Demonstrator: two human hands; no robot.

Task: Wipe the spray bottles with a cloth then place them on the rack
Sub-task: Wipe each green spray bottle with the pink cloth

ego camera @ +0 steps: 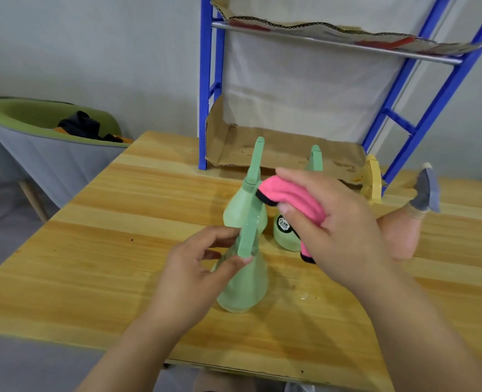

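Left grip pinching, between thumb and fingertips, the pale green spray head of the nearest translucent green plastic spray bottle, which stands upright on the light wooden counter. Right grip curled round a folded pink cloth with black edging, held at the upper end of that head; contact between cloth and head cannot be confirmed. Behind are a second green spray bottle, a third with a printed label, a yellow one and a peach one with a grey-blue head. The blue metal rack, its lowest shelf lined with brown cardboard, rises at the counter's far edge. Risk: a sideways wiping stroke against the tall, narrow head, steadied only by a light pinch, would likely tip the bottle into its green neighbours.
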